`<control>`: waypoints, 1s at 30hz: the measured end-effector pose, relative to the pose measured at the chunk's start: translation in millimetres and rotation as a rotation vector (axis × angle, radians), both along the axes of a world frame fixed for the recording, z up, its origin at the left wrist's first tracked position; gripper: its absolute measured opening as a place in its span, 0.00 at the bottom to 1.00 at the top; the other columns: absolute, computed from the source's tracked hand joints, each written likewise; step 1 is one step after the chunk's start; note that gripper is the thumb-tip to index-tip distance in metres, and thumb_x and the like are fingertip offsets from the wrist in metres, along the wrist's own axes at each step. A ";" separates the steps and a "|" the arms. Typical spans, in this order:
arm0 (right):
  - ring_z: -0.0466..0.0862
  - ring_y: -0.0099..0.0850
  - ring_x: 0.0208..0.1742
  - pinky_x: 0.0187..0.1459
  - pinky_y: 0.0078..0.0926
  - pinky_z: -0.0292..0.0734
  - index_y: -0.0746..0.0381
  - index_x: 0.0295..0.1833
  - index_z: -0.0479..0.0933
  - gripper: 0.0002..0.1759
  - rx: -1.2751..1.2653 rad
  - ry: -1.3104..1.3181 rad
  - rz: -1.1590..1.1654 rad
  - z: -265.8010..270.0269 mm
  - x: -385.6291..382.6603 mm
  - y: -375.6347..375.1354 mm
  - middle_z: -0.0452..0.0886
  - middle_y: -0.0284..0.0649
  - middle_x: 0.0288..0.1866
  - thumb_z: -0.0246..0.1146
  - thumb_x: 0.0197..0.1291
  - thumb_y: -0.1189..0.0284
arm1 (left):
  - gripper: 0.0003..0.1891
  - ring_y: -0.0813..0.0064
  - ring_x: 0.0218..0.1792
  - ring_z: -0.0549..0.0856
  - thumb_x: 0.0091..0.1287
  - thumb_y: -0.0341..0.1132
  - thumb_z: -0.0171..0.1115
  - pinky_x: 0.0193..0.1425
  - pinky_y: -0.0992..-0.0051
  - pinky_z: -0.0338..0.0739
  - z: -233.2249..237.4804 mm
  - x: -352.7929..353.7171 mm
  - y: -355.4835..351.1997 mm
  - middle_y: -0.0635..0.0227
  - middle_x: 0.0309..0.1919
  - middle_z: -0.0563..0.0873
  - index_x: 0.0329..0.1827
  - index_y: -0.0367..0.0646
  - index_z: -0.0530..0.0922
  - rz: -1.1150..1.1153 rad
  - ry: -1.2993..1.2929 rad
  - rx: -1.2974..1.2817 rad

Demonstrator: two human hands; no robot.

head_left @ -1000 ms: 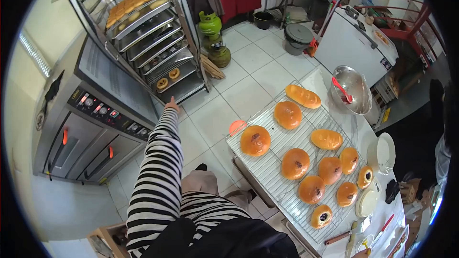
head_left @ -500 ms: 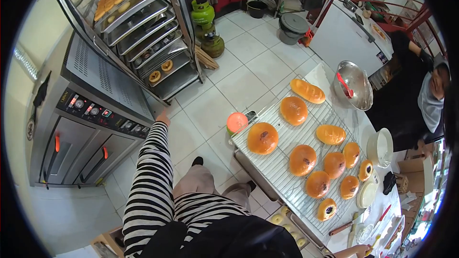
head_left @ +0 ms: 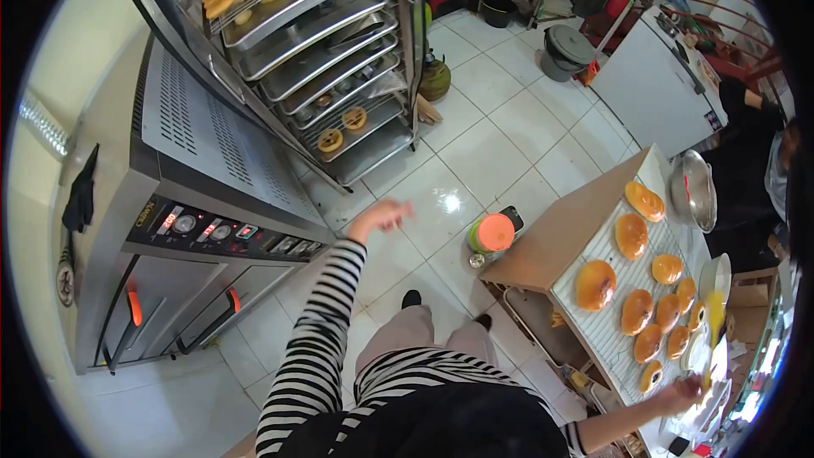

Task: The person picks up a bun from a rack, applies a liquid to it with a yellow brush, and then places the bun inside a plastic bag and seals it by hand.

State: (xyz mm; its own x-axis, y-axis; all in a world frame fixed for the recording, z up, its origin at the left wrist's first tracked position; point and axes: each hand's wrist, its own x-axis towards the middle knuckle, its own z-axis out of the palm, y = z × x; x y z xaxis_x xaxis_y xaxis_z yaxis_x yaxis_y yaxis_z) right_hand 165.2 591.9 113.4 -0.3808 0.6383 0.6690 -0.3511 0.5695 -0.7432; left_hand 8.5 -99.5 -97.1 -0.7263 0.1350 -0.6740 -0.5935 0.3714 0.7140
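At the far left stands the oven (head_left: pixel 212 233), its knobs and red-orange handles facing the person, with a rack of metal trays (head_left: pixel 377 159) just beyond it. The left hand (head_left: pixel 381 217) is out in the air in front of the oven's near corner, its fingers loose and holding nothing; kept there, well apart from the food, it would not get in the way. Farther right, a tub with an orange lid (head_left: pixel 495 233) sits on the floor beside the table (head_left: pixel 543 237), and on the tabletop a wire rack (head_left: pixel 591 337) bears several glossy buns (head_left: pixel 596 285). At the rack's lower right, the right hand (head_left: pixel 681 394) looks closed round a yellow tool (head_left: pixel 716 314) that stands up past its fingers; the blur hides what kind of tool it is and how firm the hold is. Handling it well seems to call for a light, steady hold, the eyes turned back to that side, and the forearm kept off the nearest bun, since the shiny tops would probably mark easily. The steel bowl (head_left: pixel 697 195) stands by the table's far end, and another person (head_left: pixel 746 195) in dark clothes is beyond it, so sweeping the tool wide that way looks unwise.
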 end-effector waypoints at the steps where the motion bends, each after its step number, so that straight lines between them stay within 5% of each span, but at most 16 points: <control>1: 0.74 0.22 0.34 0.33 0.17 0.70 0.68 0.45 0.71 0.14 -0.328 0.054 0.092 8.7 -34.5 -80.1 0.74 0.37 0.34 0.44 0.61 0.72 | 0.28 0.77 0.16 0.74 0.55 0.63 0.52 0.20 0.76 0.72 -29.6 20.5 3.7 0.69 0.20 0.76 0.43 0.47 0.78 -0.001 -0.129 -0.009; 3: 0.76 0.21 0.34 0.35 0.12 0.72 0.64 0.42 0.71 0.09 -0.672 0.076 0.658 8.1 -77.0 -201.8 0.77 0.38 0.40 0.51 0.61 0.70 | 0.29 0.70 0.20 0.78 0.50 0.63 0.58 0.22 0.70 0.77 -109.2 80.2 5.5 0.60 0.32 0.78 0.41 0.45 0.77 0.046 -0.358 0.129; 4: 0.76 0.18 0.34 0.31 0.08 0.72 0.66 0.47 0.69 0.13 -0.538 -0.037 0.522 -19.2 -101.8 -240.5 0.76 0.37 0.38 0.51 0.62 0.68 | 0.30 0.70 0.22 0.78 0.49 0.61 0.59 0.22 0.71 0.77 -120.3 106.0 12.0 0.61 0.33 0.78 0.47 0.48 0.77 0.051 -0.497 0.128; 6: 0.75 0.17 0.27 0.27 0.12 0.72 0.63 0.45 0.71 0.09 -0.637 -0.329 0.767 -41.1 -131.3 -330.6 0.76 0.33 0.29 0.53 0.61 0.71 | 0.40 0.59 0.44 0.78 0.50 0.65 0.55 0.40 0.60 0.78 -110.6 130.7 19.0 0.54 0.57 0.68 0.62 0.50 0.66 -0.307 -0.516 0.248; 8: 0.78 0.24 0.24 0.24 0.21 0.76 0.65 0.42 0.71 0.08 -0.898 -0.560 0.822 -80.2 -172.1 -397.9 0.76 0.38 0.25 0.53 0.61 0.72 | 0.41 0.59 0.65 0.60 0.53 0.65 0.49 0.62 0.60 0.62 -154.1 154.3 53.3 0.64 0.66 0.58 0.65 0.47 0.60 -0.719 -0.555 -0.054; 9: 0.78 0.25 0.24 0.26 0.23 0.77 0.66 0.42 0.71 0.08 -0.908 -0.613 0.891 -113.5 -192.6 -424.9 0.77 0.39 0.26 0.53 0.61 0.73 | 0.44 0.57 0.64 0.62 0.51 0.68 0.49 0.62 0.63 0.62 -227.3 198.1 51.5 0.59 0.66 0.59 0.66 0.47 0.59 -0.721 -0.271 -0.032; 14: 0.79 0.25 0.30 0.34 0.21 0.79 0.70 0.45 0.73 0.16 -1.002 -0.806 1.054 -295.8 -300.4 -578.0 0.78 0.40 0.29 0.55 0.61 0.67 | 0.45 0.51 0.63 0.62 0.47 0.65 0.57 0.61 0.49 0.58 -116.1 108.3 28.8 0.54 0.64 0.60 0.67 0.57 0.54 -0.369 -0.447 -0.533; 15: 0.79 0.25 0.31 0.34 0.22 0.79 0.71 0.45 0.73 0.17 -0.991 -0.828 1.054 -334.7 -313.1 -607.4 0.77 0.39 0.29 0.56 0.61 0.66 | 0.45 0.51 0.63 0.62 0.47 0.65 0.57 0.61 0.49 0.58 -123.1 105.4 15.1 0.54 0.64 0.60 0.67 0.57 0.54 -0.390 -0.488 -0.538; 17: 0.79 0.24 0.32 0.35 0.22 0.79 0.72 0.45 0.74 0.18 -1.064 -0.814 1.071 -386.2 -351.2 -670.8 0.77 0.39 0.29 0.56 0.61 0.65 | 0.48 0.45 0.62 0.62 0.44 0.66 0.59 0.57 0.41 0.59 -148.4 86.0 -4.9 0.50 0.65 0.56 0.68 0.59 0.52 -0.005 -0.349 -0.548; 20: 0.76 0.22 0.30 0.34 0.17 0.74 0.72 0.45 0.74 0.18 -0.783 -0.803 1.043 -454.8 -407.9 -750.8 0.78 0.38 0.28 0.55 0.61 0.66 | 0.48 0.48 0.62 0.63 0.42 0.66 0.60 0.54 0.38 0.59 -173.9 78.8 -21.9 0.52 0.65 0.55 0.68 0.60 0.53 -0.029 -0.446 -0.523; 21: 0.75 0.21 0.29 0.34 0.16 0.72 0.73 0.45 0.74 0.18 -0.648 -0.817 1.034 -471.5 -418.3 -769.2 0.78 0.38 0.28 0.55 0.61 0.66 | 0.47 0.52 0.61 0.65 0.42 0.64 0.62 0.56 0.43 0.61 -174.3 70.3 -15.7 0.57 0.64 0.59 0.67 0.60 0.54 -0.110 -0.517 -0.659; 30: 0.77 0.22 0.27 0.31 0.17 0.74 0.73 0.45 0.74 0.18 -0.950 -0.846 0.938 -490.0 -376.9 -813.9 0.78 0.40 0.27 0.55 0.61 0.66 | 0.43 0.54 0.58 0.68 0.43 0.58 0.64 0.60 0.50 0.60 -186.6 61.0 -54.8 0.61 0.59 0.64 0.65 0.63 0.57 -0.240 -0.665 -0.694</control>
State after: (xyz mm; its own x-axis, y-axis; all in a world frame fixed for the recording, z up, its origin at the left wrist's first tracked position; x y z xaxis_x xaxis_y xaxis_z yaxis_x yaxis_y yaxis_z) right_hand -211.7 -222.0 -376.6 -0.9059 0.0166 -0.4232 0.3874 -0.3713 -0.8438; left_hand 69.5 -154.3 -283.7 -0.1764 -0.3499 -0.9200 -0.6487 0.7443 -0.1587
